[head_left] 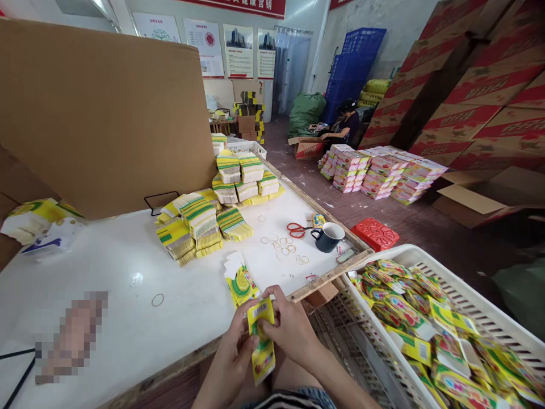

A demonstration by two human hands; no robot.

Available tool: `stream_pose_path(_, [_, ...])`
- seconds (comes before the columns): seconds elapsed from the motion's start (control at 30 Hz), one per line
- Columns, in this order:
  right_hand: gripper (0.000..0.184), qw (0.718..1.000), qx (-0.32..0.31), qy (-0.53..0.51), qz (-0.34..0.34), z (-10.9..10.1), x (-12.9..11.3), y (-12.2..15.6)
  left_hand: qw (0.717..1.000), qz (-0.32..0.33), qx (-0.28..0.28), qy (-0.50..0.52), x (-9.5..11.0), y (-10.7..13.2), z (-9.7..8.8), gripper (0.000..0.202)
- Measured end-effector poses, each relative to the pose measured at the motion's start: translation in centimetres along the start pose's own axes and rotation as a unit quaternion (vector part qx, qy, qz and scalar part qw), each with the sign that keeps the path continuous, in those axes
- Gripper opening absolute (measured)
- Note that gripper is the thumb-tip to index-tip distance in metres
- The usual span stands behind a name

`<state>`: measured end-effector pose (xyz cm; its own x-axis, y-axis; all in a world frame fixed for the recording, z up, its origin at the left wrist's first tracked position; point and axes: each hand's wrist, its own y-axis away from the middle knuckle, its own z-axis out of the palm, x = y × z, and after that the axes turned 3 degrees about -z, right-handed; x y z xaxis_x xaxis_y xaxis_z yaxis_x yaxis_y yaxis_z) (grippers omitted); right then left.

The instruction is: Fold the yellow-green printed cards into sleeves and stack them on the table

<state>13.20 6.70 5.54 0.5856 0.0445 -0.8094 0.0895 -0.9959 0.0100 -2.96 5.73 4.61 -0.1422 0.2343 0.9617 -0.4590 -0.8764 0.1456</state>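
Note:
Just past the table's front edge, above my lap, both my hands are closed on a small yellow-and-green carton with a barcode on its top end. My left hand grips its left side, thumb along the edge. From the right, my right hand holds it with the thumb on its front face. Beyond my fingers a flattened yellow carton with white flaps lies on the white table. Stacks of flat cartons stand farther back.
Rubber bands, red scissors and a dark mug lie toward the table's right edge. A white basket of yellow cartons stands at right. A cardboard sheet rises at the back left. A person sits far off.

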Motion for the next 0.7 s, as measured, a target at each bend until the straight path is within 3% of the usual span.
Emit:
stream_pose_path(0.23, [0.018,0.991,-0.029,-0.118,-0.063,-2.0,1.0,0.5,0.995,-0.041,-0.009,0.086,1.3,0.0,-0.1,0.046])
stream_pose_path(0.43, [0.018,0.969,0.013,-0.242,-0.041,-2.3,1.9,1.5,0.992,-0.016,-0.029,0.120,0.0,-1.1,2.7,0.045])
stream_pose_path(0.5, [0.018,0.981,0.068,-0.177,-0.042,-4.2,2.7,2.1,0.997,0.003,-0.015,0.073,-0.7,-1.8,3.0,0.050])
stream_pose_path(0.57, [0.019,0.984,0.174,-0.017,-0.042,-7.5,3.9,2.8,0.998,0.026,0.036,-0.045,-1.4,-2.6,2.0,0.053])
stream_pose_path(0.63, [0.022,0.943,0.287,0.165,-0.042,-10.7,5.4,3.5,0.971,0.048,0.116,-0.202,-2.4,-3.5,0.1,0.051])
stream_pose_path(0.7, [0.027,0.908,0.333,0.249,-0.045,-12.3,6.6,3.5,0.958,0.040,0.151,-0.240,-3.8,-4.2,-2.0,0.047])
